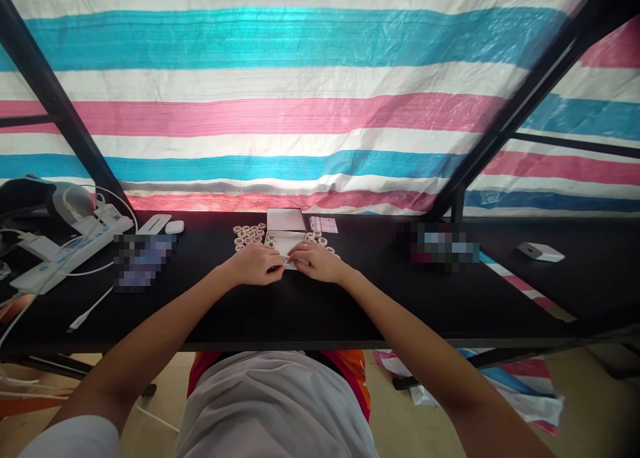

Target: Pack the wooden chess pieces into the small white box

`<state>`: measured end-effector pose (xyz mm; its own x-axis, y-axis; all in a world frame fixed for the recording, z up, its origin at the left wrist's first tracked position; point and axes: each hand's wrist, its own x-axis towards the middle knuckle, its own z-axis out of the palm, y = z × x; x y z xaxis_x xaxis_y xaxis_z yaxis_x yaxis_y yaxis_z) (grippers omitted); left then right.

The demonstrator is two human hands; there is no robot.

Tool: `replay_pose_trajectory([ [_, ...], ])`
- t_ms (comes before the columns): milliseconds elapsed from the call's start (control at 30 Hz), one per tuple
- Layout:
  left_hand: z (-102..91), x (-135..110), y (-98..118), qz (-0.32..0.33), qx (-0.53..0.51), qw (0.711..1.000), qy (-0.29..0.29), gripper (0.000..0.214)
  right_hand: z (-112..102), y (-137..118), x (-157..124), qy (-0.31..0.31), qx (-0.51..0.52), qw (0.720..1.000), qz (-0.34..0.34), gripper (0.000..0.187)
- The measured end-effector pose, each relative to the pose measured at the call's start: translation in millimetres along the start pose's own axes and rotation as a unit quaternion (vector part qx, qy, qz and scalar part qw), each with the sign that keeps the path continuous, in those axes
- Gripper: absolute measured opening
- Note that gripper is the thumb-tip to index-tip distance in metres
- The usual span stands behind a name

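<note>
Both hands meet at the near edge of an open white box (287, 243), which has its lid (285, 220) standing behind it. My left hand (255, 265) has its fingers bent together at the box's near left side. From the right, my right hand (320, 261), with a ring on one finger, curls its fingertips into the same spot. Something small and pale shows between the fingertips, too hidden to name. One xiangqi piece (271, 240) lies inside the box at its left. Several round xiangqi pieces (249, 233) sit in rows left of the box; more pieces (319, 237) lie to its right, partly covered by my right hand.
A pink-and-white printed paper (324, 225) lies behind the right pieces. On the black table (300, 311) are a power strip (75, 248) with cables, a white earbud case (175, 227), a blurred-out item (145, 261), another (443, 246), and a white charger (541, 252). Striped sheeting hangs behind.
</note>
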<state>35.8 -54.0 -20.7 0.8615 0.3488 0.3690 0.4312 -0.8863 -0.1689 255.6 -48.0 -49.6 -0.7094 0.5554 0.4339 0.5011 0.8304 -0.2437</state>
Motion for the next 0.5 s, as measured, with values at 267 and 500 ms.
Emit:
replay_pose_trajectory([
  [267,8.9,0.6,2.8,-0.072,0.033,0.993,-0.092,0.03,-24.6,45.4,-20.6,0.127,-0.037,0.968,0.215,0.031],
  [500,8.7,2.1,1.5,-0.09,0.043,0.986,-0.131,0.027,-27.4,73.5,-36.1,0.051,-0.04,0.937,0.343,0.028],
])
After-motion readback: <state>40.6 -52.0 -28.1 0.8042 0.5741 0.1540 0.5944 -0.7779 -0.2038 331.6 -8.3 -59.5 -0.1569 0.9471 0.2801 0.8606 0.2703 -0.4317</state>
